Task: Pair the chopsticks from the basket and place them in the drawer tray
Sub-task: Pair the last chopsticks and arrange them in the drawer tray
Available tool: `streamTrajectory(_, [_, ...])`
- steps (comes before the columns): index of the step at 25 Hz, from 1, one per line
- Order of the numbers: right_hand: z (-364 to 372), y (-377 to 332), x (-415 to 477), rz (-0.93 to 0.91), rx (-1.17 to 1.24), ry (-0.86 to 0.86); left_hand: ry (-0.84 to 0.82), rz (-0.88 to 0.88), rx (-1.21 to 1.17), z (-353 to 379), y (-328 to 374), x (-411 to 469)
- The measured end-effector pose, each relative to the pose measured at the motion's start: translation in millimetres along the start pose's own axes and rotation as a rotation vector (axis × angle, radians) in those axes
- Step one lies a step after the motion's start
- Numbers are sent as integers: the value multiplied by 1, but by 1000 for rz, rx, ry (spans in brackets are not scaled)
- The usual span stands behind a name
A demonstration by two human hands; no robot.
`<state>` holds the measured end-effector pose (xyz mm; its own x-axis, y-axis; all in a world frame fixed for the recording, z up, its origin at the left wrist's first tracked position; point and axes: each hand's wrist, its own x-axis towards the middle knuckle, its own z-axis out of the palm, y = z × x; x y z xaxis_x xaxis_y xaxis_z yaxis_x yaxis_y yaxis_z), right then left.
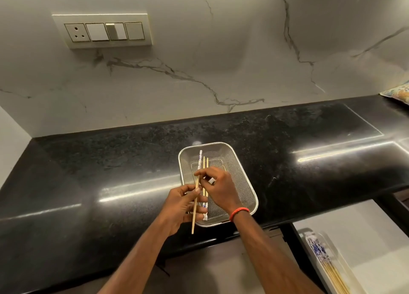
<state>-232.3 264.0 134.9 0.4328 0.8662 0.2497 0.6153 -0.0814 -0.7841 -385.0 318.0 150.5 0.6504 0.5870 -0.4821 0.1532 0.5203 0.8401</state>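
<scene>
I am looking down at a black stone surface [132, 160] where a metal mesh basket [243, 178] is sitting close to the front edge, right of the middle. My left hand [181, 207] is hovering at the basket's near left corner, its grip clamped on a plain wooden chopstick [195, 205] that is running steeply from over the basket's left side down past the front edge of the surface. My right hand [219, 187] is reaching into the basket from the near side, thumb and forefinger pinching together at the top end of that same stick; I cannot tell whether it is also touching the sticks beneath. Inside the basket, two more plain chopsticks [205, 167] are lying side by side lengthwise, just beside a blue-and-white patterned chopstick [201, 158] on their left. A red band [239, 213] is circling the right wrist. Below the surface's front right corner, an open drawer is showing a white tray [345, 265] holding patterned and wooden chopsticks [332, 271] together.
</scene>
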Motion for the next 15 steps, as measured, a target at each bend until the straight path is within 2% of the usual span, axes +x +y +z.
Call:
streamTrajectory(3, [5,13,1,230,78,86,58,17,11,2,0,4])
streamTrajectory(7, [12,33,7,558,-81,-135,107,16,-12,2,0,6])
streamTrajectory(11, [21,40,10,620,-17,-116,129,1,-22,3,2,5])
streamTrajectory(15, [18,39,15,723,169,-80,136,1,-21,4,4,7])
